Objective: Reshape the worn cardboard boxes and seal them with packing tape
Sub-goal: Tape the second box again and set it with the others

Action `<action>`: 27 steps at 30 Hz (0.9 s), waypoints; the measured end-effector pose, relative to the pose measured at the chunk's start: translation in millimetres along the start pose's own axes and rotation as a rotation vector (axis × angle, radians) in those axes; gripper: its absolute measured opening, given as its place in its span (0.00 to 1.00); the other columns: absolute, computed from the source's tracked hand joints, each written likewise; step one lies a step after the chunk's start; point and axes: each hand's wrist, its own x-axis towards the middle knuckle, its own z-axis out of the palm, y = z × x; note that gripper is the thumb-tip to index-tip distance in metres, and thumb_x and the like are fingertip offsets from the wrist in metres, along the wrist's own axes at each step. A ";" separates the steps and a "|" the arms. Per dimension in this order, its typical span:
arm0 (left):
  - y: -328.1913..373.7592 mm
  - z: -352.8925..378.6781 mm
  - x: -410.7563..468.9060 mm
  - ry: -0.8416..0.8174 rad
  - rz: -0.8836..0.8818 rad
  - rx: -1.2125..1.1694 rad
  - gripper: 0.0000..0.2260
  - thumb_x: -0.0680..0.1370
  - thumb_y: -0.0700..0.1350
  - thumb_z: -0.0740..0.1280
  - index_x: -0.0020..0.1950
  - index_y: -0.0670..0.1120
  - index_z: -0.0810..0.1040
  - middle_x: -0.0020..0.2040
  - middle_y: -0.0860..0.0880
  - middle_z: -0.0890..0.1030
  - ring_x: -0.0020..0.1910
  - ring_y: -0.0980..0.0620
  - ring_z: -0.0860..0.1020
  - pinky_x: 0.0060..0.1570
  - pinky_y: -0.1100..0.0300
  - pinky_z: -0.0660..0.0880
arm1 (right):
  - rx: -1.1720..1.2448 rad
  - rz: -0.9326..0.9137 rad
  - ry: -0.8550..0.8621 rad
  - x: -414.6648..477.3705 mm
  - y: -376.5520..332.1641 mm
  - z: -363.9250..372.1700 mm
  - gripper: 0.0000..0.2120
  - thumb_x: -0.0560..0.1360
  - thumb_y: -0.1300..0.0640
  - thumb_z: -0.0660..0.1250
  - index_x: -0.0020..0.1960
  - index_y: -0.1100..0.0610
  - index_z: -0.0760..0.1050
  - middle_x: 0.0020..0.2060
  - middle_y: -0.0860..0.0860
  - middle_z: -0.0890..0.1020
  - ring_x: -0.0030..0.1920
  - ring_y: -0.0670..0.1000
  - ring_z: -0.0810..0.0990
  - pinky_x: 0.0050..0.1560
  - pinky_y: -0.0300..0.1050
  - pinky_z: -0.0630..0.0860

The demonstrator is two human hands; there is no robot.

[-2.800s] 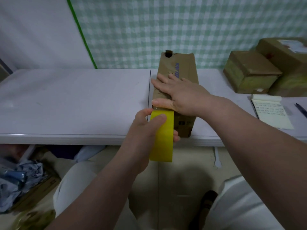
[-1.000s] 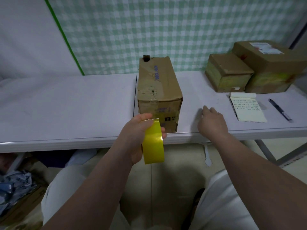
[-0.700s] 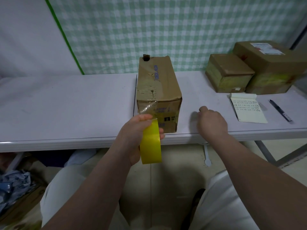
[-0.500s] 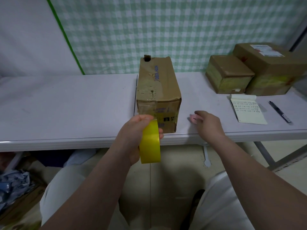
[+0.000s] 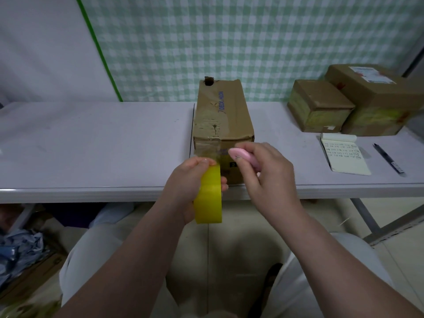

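A worn, long cardboard box (image 5: 221,113) stands on the white table (image 5: 91,143), its short end facing me at the front edge. My left hand (image 5: 185,187) grips a yellow roll of packing tape (image 5: 209,198) just below that end. A clear strip of tape (image 5: 210,149) runs from the roll up onto the box's top edge. My right hand (image 5: 266,177) holds a small pink cutter (image 5: 243,157), its tip close to the stretched strip.
Two taped cardboard boxes (image 5: 319,104) (image 5: 371,92) sit at the back right of the table. In front of them lie a written notepad (image 5: 344,156) and a black pen (image 5: 389,158). Crumpled plastic and cardboard (image 5: 20,249) lie on the floor at the left.
My right hand left the box top, picked the pink cutter up from the table right of the box and brought it to the tape strip. My left hand kept the roll pulled back.
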 end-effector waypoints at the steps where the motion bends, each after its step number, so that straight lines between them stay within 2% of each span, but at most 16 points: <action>1: 0.2 0.3 -0.8 -0.002 0.007 -0.001 0.06 0.80 0.44 0.61 0.52 0.43 0.76 0.39 0.39 0.82 0.34 0.44 0.81 0.42 0.48 0.79 | -0.027 -0.043 -0.032 6.1 -3.0 1.9 0.07 0.77 0.57 0.66 0.52 0.57 0.80 0.44 0.50 0.81 0.45 0.46 0.76 0.45 0.34 0.69; 5: 1.9 1.3 -3.0 -0.014 0.008 -0.037 0.07 0.80 0.43 0.62 0.53 0.42 0.77 0.34 0.45 0.83 0.32 0.48 0.82 0.36 0.53 0.79 | -0.136 -0.170 -0.168 24.9 -9.8 11.9 0.07 0.77 0.57 0.65 0.50 0.57 0.80 0.41 0.51 0.79 0.43 0.51 0.75 0.42 0.38 0.66; 10: 2.3 2.1 -0.3 0.014 -0.005 -0.033 0.07 0.81 0.42 0.61 0.51 0.41 0.77 0.36 0.42 0.82 0.34 0.46 0.82 0.37 0.52 0.80 | -0.254 -0.291 -0.183 35.6 -11.4 25.2 0.07 0.75 0.59 0.64 0.44 0.60 0.80 0.37 0.54 0.78 0.40 0.55 0.75 0.33 0.46 0.73; 13: 2.5 2.0 0.7 0.018 -0.017 -0.029 0.07 0.80 0.43 0.61 0.50 0.42 0.77 0.38 0.41 0.82 0.36 0.44 0.82 0.41 0.49 0.79 | -0.322 -0.379 -0.184 39.6 -9.5 29.5 0.01 0.70 0.64 0.71 0.41 0.60 0.80 0.35 0.54 0.77 0.37 0.55 0.76 0.30 0.43 0.70; 16: 2.9 0.9 1.4 0.012 -0.023 -0.022 0.07 0.80 0.43 0.61 0.49 0.42 0.77 0.35 0.43 0.82 0.34 0.46 0.82 0.40 0.51 0.80 | -0.368 -0.399 -0.214 42.1 -7.1 32.1 0.06 0.67 0.66 0.74 0.40 0.59 0.80 0.34 0.53 0.76 0.36 0.55 0.75 0.28 0.42 0.69; 21: 3.7 0.9 2.8 -0.005 -0.010 -0.020 0.07 0.80 0.41 0.61 0.46 0.42 0.78 0.34 0.44 0.82 0.34 0.46 0.81 0.40 0.51 0.80 | -0.461 -0.448 -0.241 45.8 -8.8 32.1 0.11 0.60 0.67 0.78 0.37 0.58 0.78 0.32 0.51 0.74 0.34 0.53 0.73 0.29 0.38 0.60; 25: 4.9 1.1 2.3 -0.008 -0.021 -0.005 0.07 0.80 0.43 0.62 0.51 0.41 0.77 0.38 0.40 0.82 0.34 0.44 0.81 0.43 0.48 0.79 | -0.451 -0.435 -0.294 46.0 -4.0 26.3 0.09 0.63 0.67 0.77 0.39 0.58 0.79 0.33 0.52 0.75 0.35 0.53 0.73 0.29 0.40 0.62; 27: 5.6 1.1 1.8 -0.006 -0.040 -0.025 0.09 0.79 0.42 0.62 0.54 0.38 0.75 0.38 0.38 0.80 0.33 0.43 0.80 0.40 0.49 0.78 | -0.446 -0.406 -0.318 45.2 -0.5 21.1 0.06 0.67 0.65 0.74 0.41 0.59 0.79 0.35 0.53 0.76 0.36 0.54 0.73 0.28 0.42 0.65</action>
